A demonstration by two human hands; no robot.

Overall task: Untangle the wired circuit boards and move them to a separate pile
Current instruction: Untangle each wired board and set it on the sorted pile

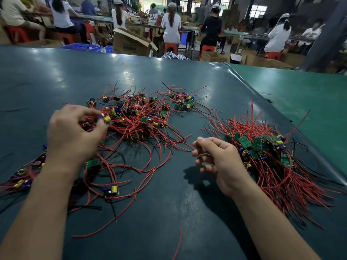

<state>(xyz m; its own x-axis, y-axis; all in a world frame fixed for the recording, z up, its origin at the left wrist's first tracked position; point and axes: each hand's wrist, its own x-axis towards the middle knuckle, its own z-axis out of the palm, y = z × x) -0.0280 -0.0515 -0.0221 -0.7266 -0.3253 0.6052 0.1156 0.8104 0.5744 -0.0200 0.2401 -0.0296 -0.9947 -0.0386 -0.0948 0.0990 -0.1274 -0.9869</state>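
Observation:
A tangled heap (139, 117) of small green circuit boards with red and black wires lies in the middle of the dark green table (169, 212). My left hand (75, 134) reaches into the heap's left edge and pinches a board with a yellow capacitor (107, 119). To the right lies a sorted pile (266, 152) of boards with their wires lined up. My right hand (217, 158) hovers beside that pile with loosely curled fingers and holds nothing. Loose boards (111, 191) with trailing wires lie between my forearms.
More boards and wires (24, 179) lie at the left edge beside my left forearm. A small cluster (184, 105) sits behind the main heap. A lighter green table (300, 91) adjoins on the right. Seated workers (170, 25) and cardboard boxes (131, 42) fill the background.

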